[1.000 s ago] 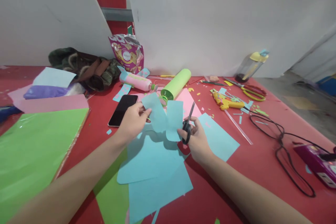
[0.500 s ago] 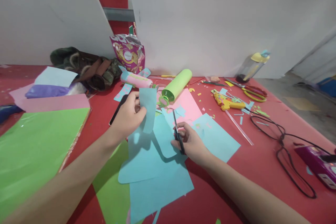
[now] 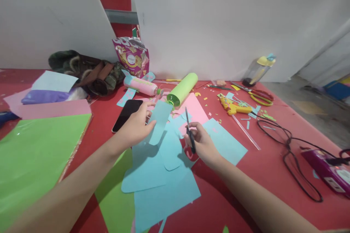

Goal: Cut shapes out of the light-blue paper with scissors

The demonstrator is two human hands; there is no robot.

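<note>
Between the thumb and fingers of my left hand (image 3: pixel 138 123) is a light blue paper strip (image 3: pixel 160 122) with rounded lower corners, held tilted above the table. My right hand (image 3: pixel 201 140) grips dark-handled scissors (image 3: pixel 190 134), their blades pointing up and away, apart from the strip. Below both hands lie overlapping light blue paper sheets (image 3: pixel 164 193), with a green sheet (image 3: pixel 117 196) partly under them. Just beyond the strip rests a green paper-covered tube (image 3: pixel 182 89). A black phone (image 3: pixel 127 114) lies beside my left wrist.
A yellow glue gun (image 3: pixel 233 105) with its cord lies to the right, near red-and-yellow-handled tools (image 3: pixel 261 96) and a clear bottle (image 3: pixel 258 71). A pink bottle craft (image 3: pixel 142 85) and a snack bag (image 3: pixel 132 56) are at the back. A green paper pack (image 3: pixel 41 149) lies left.
My left hand has moved right and tilted the strip, showing more of the phone. The scissors have shifted slightly right, away from the papers beneath.
</note>
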